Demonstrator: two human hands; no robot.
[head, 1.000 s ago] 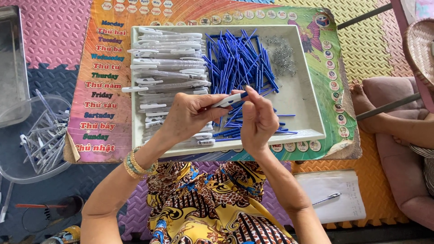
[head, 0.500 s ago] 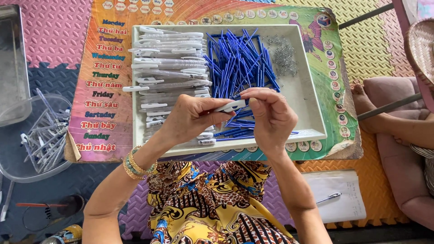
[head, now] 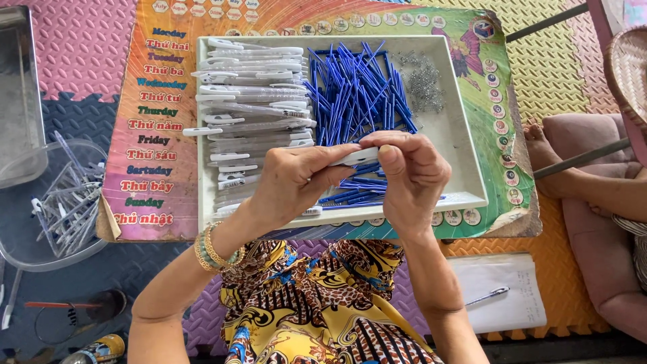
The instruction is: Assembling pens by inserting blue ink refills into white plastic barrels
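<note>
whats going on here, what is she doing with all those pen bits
A person seated on foam floor mats holds one white pen barrel between both hands, the left hand gripping its body and the right hand pinching its end. Below the hands sits a white tray holding a stack of clear-and-white pen barrels, a pile of blue refills and a small heap of metal springs. A clear tub of assembled pens lies to the left.

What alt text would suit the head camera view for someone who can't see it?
Two hands, left hand and right hand, hold a white pen barrel between them over a white tray of white pen barrels, blue refills and small metal springs. The tray rests on a colourful board.
</note>
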